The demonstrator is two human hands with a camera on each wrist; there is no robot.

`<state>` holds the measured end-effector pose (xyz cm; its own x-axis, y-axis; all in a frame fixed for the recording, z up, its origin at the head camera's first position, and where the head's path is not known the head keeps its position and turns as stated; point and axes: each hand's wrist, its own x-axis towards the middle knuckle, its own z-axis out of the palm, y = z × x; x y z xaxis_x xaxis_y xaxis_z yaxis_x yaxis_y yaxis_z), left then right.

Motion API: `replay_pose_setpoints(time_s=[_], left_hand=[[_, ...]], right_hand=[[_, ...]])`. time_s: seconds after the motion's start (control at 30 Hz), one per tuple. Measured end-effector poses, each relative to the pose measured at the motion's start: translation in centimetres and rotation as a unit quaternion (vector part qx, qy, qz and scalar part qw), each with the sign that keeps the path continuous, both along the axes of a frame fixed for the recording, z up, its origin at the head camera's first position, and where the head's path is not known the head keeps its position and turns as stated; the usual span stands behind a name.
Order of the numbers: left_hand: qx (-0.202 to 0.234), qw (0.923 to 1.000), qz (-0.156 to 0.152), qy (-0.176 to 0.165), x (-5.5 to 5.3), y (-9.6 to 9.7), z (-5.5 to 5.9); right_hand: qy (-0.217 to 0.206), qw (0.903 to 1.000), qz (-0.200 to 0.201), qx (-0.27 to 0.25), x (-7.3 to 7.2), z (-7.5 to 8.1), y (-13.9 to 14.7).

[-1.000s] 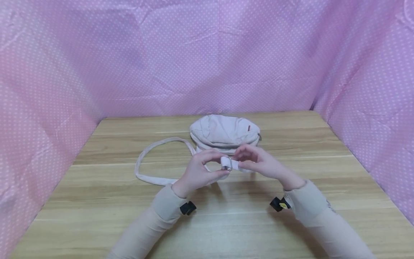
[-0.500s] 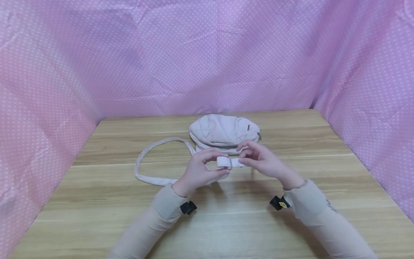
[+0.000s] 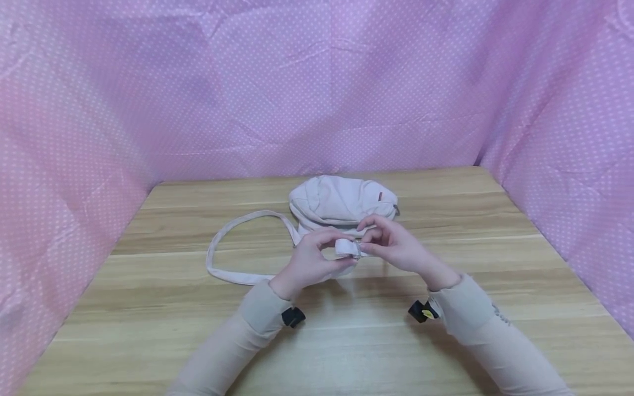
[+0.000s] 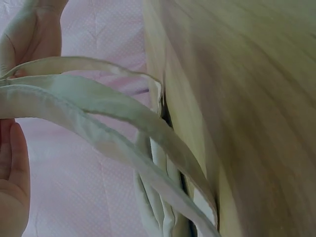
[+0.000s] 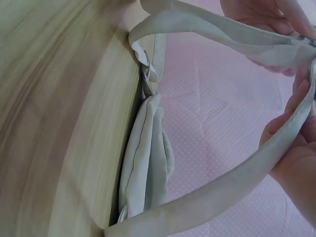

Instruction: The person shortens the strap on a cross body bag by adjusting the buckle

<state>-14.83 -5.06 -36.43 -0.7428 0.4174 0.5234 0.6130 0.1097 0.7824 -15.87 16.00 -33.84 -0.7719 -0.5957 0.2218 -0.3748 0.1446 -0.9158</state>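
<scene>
A pale pinkish-white waist bag [image 3: 342,201] lies toward the back of the table in the head view, a small red tag on its front. Its long strap is lifted off the wood in front of it. My left hand [image 3: 311,258] holds a folded loop of the strap [image 3: 344,247] between thumb and fingers. At that fold sits a metal slider buckle [image 3: 358,249]. My right hand [image 3: 393,245] pinches the strap right beside the buckle. In the right wrist view, lengths of strap [image 5: 212,200] run from the hands down toward the bag [image 5: 140,163].
The rest of the strap [image 3: 212,250] forms a wide loop on the wooden table [image 3: 163,313], left of the bag. Pink dotted cloth [image 3: 247,88] hangs behind the table and along both sides. A black device [image 3: 294,317] shows at the left cuff.
My right fingertips have moved left along the strap, up against the buckle, and the stretch of strap between them has shortened. The left hand has shifted slightly right. The bag stays put.
</scene>
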Motion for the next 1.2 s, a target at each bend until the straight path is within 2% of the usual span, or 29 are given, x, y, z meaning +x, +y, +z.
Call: replay_pose_setpoints(time_s=[0.27, 0.53, 0.63, 0.8, 1.03, 1.2], left_hand=[[-0.007, 0.9999, 0.012, 0.008, 0.0, 0.3, -0.1], [-0.002, 0.9999, 0.013, 0.004, 0.0, 0.0, -0.1], [-0.002, 0.9999, 0.013, 0.005, 0.0, 0.0, -0.2], [-0.005, 0.9999, 0.011, 0.005, -0.4, 0.5, -0.3], [-0.007, 0.9995, 0.01, -0.031, -0.9, 1.1, -0.5], [-0.009, 0.9991, 0.01, -0.041, -0.9, 1.3, -0.4]], right_hand=[[0.011, 0.9999, 0.009, 0.005, -0.2, -0.2, 0.4], [-0.011, 0.9932, 0.052, 0.104, -0.7, -0.3, 1.8], [-0.017, 0.9944, 0.046, 0.093, -0.8, -0.4, 2.0], [-0.001, 0.9986, 0.031, 0.044, -0.6, -0.5, 1.9], [0.003, 0.9998, 0.014, 0.016, -0.6, -0.5, 1.6], [0.006, 0.9999, 0.013, 0.005, -0.7, -0.7, 1.4]])
